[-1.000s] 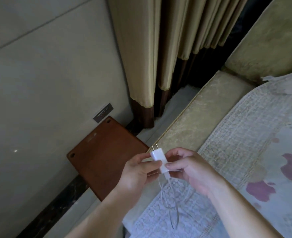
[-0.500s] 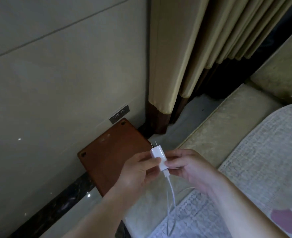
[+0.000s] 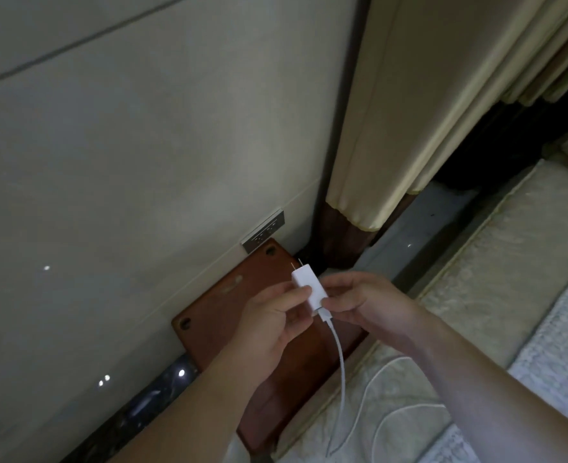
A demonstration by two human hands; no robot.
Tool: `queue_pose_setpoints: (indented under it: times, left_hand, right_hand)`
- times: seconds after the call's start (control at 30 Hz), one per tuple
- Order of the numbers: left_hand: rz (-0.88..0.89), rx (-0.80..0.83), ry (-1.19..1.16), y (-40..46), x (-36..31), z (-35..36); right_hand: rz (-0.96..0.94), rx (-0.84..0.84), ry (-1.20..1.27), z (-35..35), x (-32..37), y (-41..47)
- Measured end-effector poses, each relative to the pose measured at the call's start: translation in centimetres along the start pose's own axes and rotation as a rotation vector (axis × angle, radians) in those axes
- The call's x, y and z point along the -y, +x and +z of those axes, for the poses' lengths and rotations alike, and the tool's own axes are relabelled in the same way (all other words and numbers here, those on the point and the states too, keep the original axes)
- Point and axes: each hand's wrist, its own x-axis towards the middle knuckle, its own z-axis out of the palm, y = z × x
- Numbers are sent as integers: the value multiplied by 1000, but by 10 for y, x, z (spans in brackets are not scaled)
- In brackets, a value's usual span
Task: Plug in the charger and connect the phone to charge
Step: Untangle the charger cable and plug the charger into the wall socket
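Observation:
A white charger plug (image 3: 306, 285) with two metal prongs pointing up and to the left is pinched between both hands. My left hand (image 3: 272, 324) grips its left side. My right hand (image 3: 364, 304) holds its lower end, where the white cable (image 3: 340, 359) joins it. The cable hangs down and loops over the bed. A grey wall socket (image 3: 263, 232) sits low on the beige wall, a short way above and left of the prongs. No phone is in view.
A brown wooden bedside board (image 3: 216, 312) stands against the wall under the socket. Beige curtains (image 3: 409, 121) hang at the upper right. The bed (image 3: 496, 295) with a lace cover fills the right side. A dark marble skirting (image 3: 142, 402) runs along the wall's foot.
Both hands have carried the plug closer to the wall socket. The view has swung left, so the bed takes up less of the picture. The grip on the plug is unchanged.

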Motion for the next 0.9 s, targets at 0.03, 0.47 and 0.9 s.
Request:
queue_pose_setpoints:
  times: [0.03, 0.47, 0.9]
  left_hand:
    - [3, -6, -15, 8, -2, -4]
    - [-23, 38, -40, 102, -8, -55]
    - [-38, 42, -186, 159, -10, -68]
  right_hand:
    - [-11, -8, -2, 2, -1, 9]
    - [-6, -108, 8, 12, -29, 117]
    - [-72, -161, -11, 8, -51, 183]
